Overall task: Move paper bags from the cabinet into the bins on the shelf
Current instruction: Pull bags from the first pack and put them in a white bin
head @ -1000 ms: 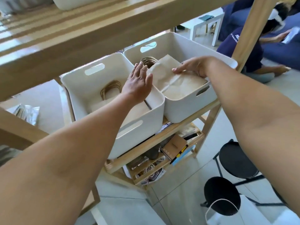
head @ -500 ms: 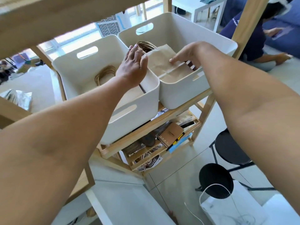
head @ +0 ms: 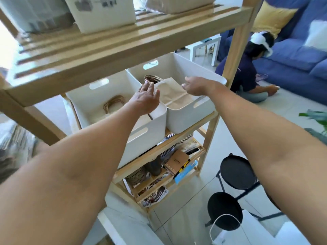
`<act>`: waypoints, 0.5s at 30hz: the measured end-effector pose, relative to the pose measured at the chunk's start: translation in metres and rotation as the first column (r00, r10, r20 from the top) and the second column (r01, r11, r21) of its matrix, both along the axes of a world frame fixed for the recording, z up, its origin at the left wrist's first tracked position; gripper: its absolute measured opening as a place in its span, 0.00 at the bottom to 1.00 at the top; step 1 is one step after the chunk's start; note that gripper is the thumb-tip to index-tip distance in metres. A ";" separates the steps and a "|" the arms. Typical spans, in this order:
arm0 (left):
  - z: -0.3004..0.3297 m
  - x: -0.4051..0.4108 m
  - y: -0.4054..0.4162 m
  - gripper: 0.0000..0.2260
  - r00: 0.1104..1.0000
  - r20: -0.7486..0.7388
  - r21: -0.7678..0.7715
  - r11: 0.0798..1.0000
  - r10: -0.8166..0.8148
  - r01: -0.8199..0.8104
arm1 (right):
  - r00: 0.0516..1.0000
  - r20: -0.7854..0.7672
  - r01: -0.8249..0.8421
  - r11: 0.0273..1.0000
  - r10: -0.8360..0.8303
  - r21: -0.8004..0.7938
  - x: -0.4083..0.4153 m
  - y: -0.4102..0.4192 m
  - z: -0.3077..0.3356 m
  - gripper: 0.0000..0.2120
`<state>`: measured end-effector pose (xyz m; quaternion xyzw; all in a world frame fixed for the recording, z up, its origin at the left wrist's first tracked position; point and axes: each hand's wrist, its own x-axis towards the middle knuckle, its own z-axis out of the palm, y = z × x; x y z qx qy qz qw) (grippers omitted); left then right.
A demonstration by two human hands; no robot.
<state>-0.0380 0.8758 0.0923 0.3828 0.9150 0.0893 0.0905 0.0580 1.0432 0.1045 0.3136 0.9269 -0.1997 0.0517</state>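
Wooden shelf (head: 123,55) stood ahead of both hands. Right bin (head: 191,119) sat under right hand (head: 196,87); left bin (head: 141,138) under left hand (head: 146,101). Paper bag (head: 175,96) lay in right bin between the hands. Left hand flat, fingers spread, gripping nothing. Right hand's fingers on bag's edge; grip unclear.

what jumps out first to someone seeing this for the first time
Two bare forearms reach in from the bottom corners, the left hand and right hand meeting over a brown paper bag in the right white bin on the wooden shelf. Beside it, the left white bin holds more bags.
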 end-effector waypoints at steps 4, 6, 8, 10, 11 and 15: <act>0.014 0.031 -0.017 0.27 0.997 0.078 -0.050 0.998 -0.022 0.026 | 1.000 0.015 0.018 0.999 -0.019 0.049 0.036 -0.022 0.018 0.24; 0.021 0.048 -0.029 0.27 0.993 0.110 -0.065 0.997 -0.045 0.052 | 0.998 0.061 -0.008 0.998 0.005 0.055 0.055 -0.037 0.021 0.25; 0.026 0.067 -0.047 0.27 0.990 0.119 -0.051 0.995 -0.079 0.085 | 0.995 0.097 -0.012 0.998 0.006 0.059 0.076 -0.058 0.025 0.25; 0.034 0.090 -0.072 0.26 0.985 0.110 -0.044 0.990 -0.131 0.137 | 0.995 0.096 0.007 0.995 -0.017 0.101 0.097 -0.085 0.031 0.26; 0.039 0.102 -0.087 0.25 0.980 0.101 -0.052 0.983 -0.171 0.177 | 0.995 0.091 0.019 0.993 -0.030 0.116 0.107 -0.101 0.032 0.26; 0.045 0.137 -0.152 0.23 0.962 0.068 -0.117 0.955 -0.265 0.271 | 0.989 0.142 0.015 0.992 -0.033 0.126 0.137 -0.168 0.032 0.27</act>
